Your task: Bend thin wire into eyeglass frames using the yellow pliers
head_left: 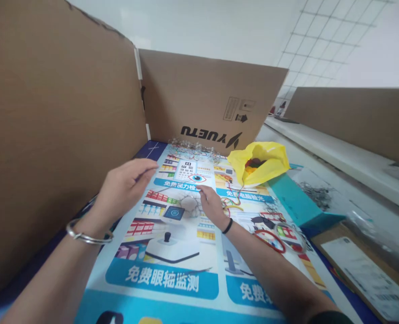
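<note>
My left hand (128,182) is raised over the left edge of the printed sheet (165,306), fingers stretched to the right with nothing visible in them. A silver bangle (88,235) circles that wrist. Over the middle of the sheet is my right hand (213,206), its fingers loosely bent and apart, and I see nothing held there. A black band (227,225) is on the right wrist. Close beside the right hand lie coloured cords (233,207), one strand running up to a yellow bag (258,177). The bag stands open with dark and orange items inside.
Cardboard panels (206,99) wall the left and back. Tangled shiny wire-like pieces (195,147) lie along the back. Right of my forearm are a red ring (269,240) and a clear ring. A teal box (300,202), metallic pieces (316,194) and a labelled carton (364,270) line the right.
</note>
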`<state>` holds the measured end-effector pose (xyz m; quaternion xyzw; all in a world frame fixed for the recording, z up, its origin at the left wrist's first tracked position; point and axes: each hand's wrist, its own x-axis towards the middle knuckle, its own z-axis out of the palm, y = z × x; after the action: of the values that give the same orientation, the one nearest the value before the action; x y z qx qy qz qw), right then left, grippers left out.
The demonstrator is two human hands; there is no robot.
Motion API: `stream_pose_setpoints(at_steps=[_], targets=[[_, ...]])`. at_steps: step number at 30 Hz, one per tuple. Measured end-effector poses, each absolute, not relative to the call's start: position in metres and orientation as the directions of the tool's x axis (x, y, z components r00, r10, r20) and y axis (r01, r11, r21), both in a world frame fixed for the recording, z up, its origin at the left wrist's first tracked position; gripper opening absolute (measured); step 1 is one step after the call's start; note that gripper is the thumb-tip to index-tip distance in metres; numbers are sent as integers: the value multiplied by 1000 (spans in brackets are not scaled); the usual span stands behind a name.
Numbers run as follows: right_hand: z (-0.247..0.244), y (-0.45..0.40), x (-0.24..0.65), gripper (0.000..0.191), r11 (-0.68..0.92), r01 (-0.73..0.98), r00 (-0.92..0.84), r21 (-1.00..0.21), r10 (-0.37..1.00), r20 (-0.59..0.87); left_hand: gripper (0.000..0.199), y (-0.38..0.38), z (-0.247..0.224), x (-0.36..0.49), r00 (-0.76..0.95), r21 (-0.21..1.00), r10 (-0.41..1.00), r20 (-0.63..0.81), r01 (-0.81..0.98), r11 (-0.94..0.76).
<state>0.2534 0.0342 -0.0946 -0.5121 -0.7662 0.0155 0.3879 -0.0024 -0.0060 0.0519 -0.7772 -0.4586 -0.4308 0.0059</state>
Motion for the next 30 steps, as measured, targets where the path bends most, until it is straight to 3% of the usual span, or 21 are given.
stream_pose_setpoints(at_steps=[4,9,20,30], targets=[[-96,34,250,35,538,772,-311,-340,785,537,26,10,15,22,364,385,775,517,710,-590],[-94,36,245,37,551,791,-398,-265,793,462,23,26,-33,43,281,372,929,243,857,-356],[-86,27,252,28,506,834,-420,-220,841,342,27,58,-62,64,336,355,938,90,869,-345],[-87,24,251,21,464,852,-364,-244,858,362,23,81,-64,65,317,249,943,101,910,-333]])
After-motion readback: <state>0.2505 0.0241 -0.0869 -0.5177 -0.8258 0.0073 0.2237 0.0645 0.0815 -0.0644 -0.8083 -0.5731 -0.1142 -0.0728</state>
